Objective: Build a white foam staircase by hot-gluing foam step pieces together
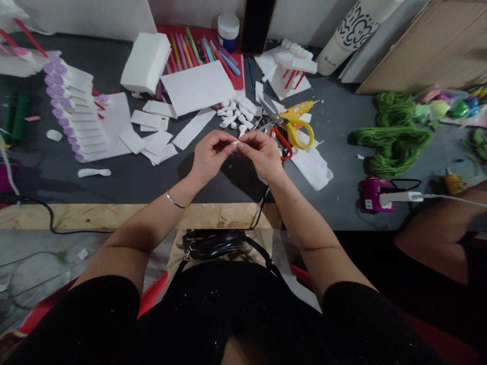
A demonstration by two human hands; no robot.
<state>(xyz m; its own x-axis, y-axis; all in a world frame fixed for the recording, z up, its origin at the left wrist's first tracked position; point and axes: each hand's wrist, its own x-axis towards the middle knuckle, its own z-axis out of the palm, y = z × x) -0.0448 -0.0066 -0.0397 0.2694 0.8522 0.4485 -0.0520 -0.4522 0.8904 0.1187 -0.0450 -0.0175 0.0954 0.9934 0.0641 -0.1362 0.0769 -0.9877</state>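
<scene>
My left hand (211,155) and my right hand (263,153) meet fingertip to fingertip over the dark tabletop. Between the pinched thumbs and forefingers is a small white piece (236,143), mostly covered by the fingers, so its kind is unclear. Just beyond them lies a heap of small white rolled pieces (239,112). Scissors (280,119) with yellow and red handles rest open close to my right hand, beside a yellow glue gun (299,109). Left of my left hand are scattered white rectangular pieces (154,137).
Left stands a row of purple-tipped white pieces (78,116). A white block (146,61), colored pens (186,50), and a jar (228,31) sit behind. Right are green yarn (391,147), a purple power adapter (375,195), a tall bottle (350,35), and another person's arm (437,228).
</scene>
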